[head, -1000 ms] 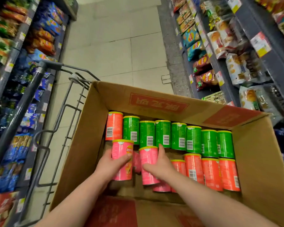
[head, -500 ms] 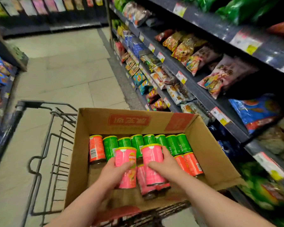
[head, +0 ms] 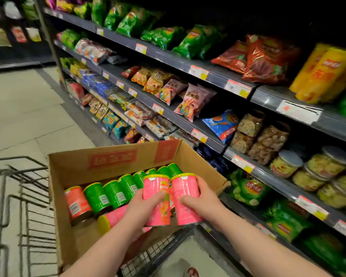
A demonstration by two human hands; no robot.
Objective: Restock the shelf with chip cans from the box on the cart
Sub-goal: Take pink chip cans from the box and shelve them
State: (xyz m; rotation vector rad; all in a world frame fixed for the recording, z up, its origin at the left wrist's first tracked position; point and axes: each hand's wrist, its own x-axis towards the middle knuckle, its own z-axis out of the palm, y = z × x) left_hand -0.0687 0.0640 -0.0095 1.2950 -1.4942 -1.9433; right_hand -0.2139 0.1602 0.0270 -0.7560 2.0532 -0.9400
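An open cardboard box (head: 72,172) sits on the wire cart (head: 28,196). Inside it lie a row of green chip cans (head: 116,193), an orange can (head: 76,202) at the left end and a pink can (head: 112,217) on its side. My left hand (head: 142,206) grips one pink chip can (head: 158,198), lifted above the box. Beside it my right hand (head: 200,200) grips a second pink can (head: 185,198). The two held cans are upright and nearly touch, over the box's right side, close to the shelf (head: 268,176).
The shelving on the right carries snack bags (head: 192,100), clear jars (head: 286,162) and tall yellow cans (head: 326,72), with price tags on the rails. Green chip bags (head: 248,190) lie on the shelf beside the box. Tiled floor (head: 24,108) opens to the left.
Both hands have lifted the two pink cans up out of the box and to the right. My view has swung right toward the shelves.
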